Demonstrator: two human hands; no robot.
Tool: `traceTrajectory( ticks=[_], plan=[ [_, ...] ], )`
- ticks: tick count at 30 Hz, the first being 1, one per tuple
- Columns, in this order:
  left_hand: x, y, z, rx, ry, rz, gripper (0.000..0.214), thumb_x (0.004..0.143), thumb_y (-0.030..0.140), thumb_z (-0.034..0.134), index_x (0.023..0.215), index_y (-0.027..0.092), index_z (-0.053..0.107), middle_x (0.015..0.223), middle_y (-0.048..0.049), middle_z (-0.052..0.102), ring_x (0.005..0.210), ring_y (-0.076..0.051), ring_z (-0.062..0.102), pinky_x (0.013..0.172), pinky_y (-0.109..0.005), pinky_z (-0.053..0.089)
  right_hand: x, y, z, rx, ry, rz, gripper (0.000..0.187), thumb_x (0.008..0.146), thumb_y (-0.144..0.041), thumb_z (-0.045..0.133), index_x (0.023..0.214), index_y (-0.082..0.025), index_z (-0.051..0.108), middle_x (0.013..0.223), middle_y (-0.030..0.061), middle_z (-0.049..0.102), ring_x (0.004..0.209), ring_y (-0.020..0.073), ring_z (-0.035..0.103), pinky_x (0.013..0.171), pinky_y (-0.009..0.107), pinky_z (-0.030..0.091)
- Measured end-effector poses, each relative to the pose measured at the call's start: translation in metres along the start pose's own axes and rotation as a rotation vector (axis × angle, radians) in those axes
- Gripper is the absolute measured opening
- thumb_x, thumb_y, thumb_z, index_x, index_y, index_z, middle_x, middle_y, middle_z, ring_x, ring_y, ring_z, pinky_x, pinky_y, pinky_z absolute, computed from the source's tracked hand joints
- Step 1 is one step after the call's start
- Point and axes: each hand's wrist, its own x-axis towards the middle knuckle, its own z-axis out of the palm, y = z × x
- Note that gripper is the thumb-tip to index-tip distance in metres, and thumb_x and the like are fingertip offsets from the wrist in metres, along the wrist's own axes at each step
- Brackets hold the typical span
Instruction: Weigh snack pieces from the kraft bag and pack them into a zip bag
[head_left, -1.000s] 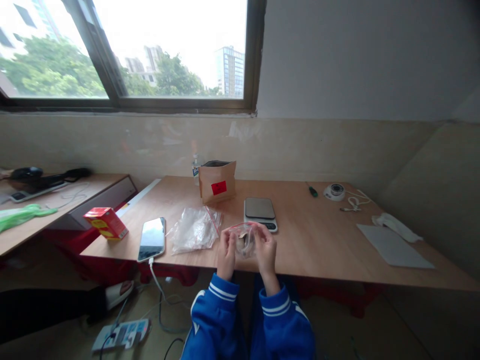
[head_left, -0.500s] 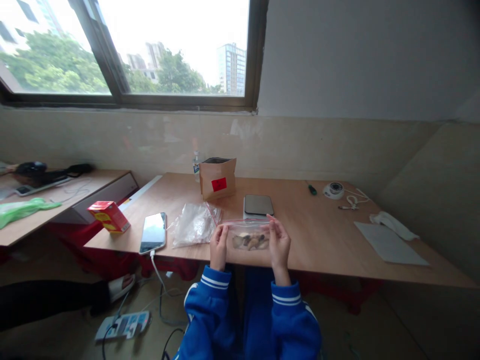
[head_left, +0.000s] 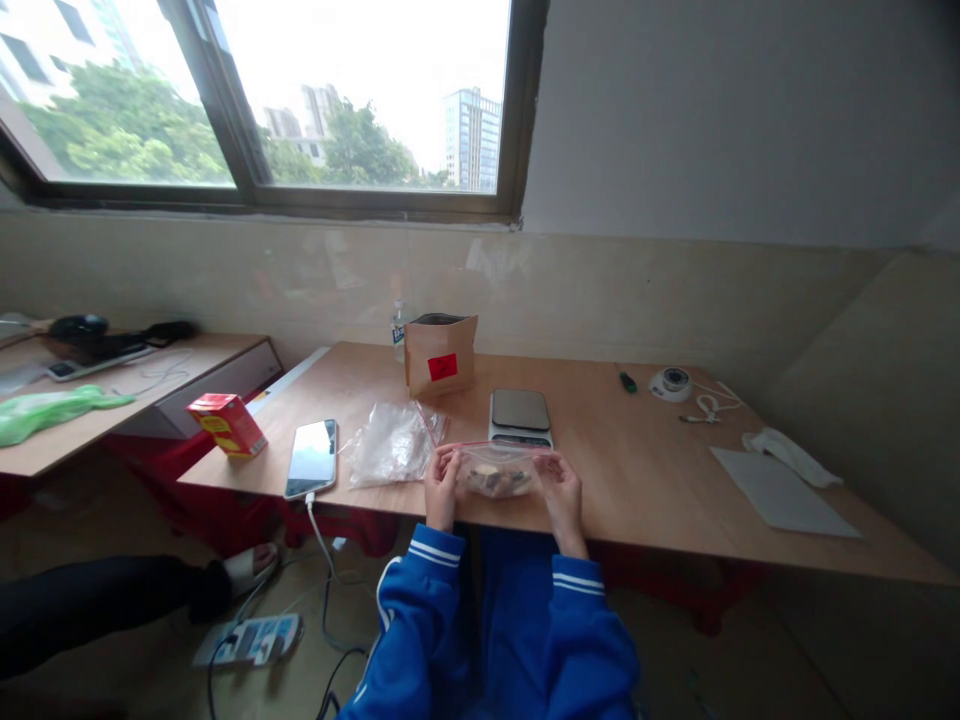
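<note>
A clear zip bag (head_left: 498,480) with several brown and pale dried pieces inside is stretched between my two hands, near the table's front edge. My left hand (head_left: 442,487) pinches its upper left corner. At the upper right corner, my right hand (head_left: 560,495) is closed on the bag's red-lined zip edge. Just behind the bag sits a small kitchen scale (head_left: 520,415) with a grey plate. A pile of clear plastic bags (head_left: 396,445) lies to the left of my left hand.
A brown paper pouch (head_left: 441,358) with a red label stands open before a bottle (head_left: 398,325). Left are a charging phone (head_left: 312,458) and a red box (head_left: 227,425). To the right lie a white dome camera (head_left: 670,383), paper (head_left: 780,492) and cloth (head_left: 793,455). Someone's leg (head_left: 105,605) shows lower left.
The bag sits slightly lower, its top edge tipped, and more of the scale's front shows behind it. My right fingers have shifted along the bag's edge. The view has turned slightly.
</note>
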Motion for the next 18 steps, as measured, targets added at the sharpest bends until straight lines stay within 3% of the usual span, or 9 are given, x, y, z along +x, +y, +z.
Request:
traceTrajectory(
  ticks=[7,13,18],
  plan=[
    [-0.003,0.003,-0.001,-0.013,-0.001,0.004,0.035,0.07,0.045,0.069,0.091,0.018,0.06,0.081,-0.0021,0.066,0.082,-0.018,0.066,0.068,-0.026,0.049,-0.001,-0.003,-0.004,-0.016,0.027,0.0,0.036,0.068,-0.05,0.07,0.081,-0.017,0.067,0.086,0.0083,0.073,0.085,0.0225,0.067,0.083,0.037,0.049],
    [0.001,0.005,-0.009,0.14,0.023,0.111,0.03,0.069,0.042,0.07,0.085,0.017,0.067,0.084,-0.0043,0.068,0.083,-0.017,0.063,0.077,-0.028,0.048,-0.004,-0.006,-0.005,-0.022,0.047,-0.034,0.034,0.067,-0.046,0.072,0.083,-0.017,0.069,0.085,0.0081,0.074,0.083,0.0224,0.067,0.081,0.037,0.051],
    [0.003,0.004,-0.016,0.216,-0.017,0.107,0.033,0.071,0.044,0.068,0.089,0.016,0.068,0.089,-0.0063,0.069,0.084,-0.018,0.062,0.077,-0.03,0.048,-0.004,-0.007,-0.01,-0.044,0.078,-0.005,0.039,0.064,-0.05,0.073,0.081,-0.015,0.069,0.084,0.0093,0.074,0.082,0.0236,0.068,0.079,0.038,0.051]
  ],
)
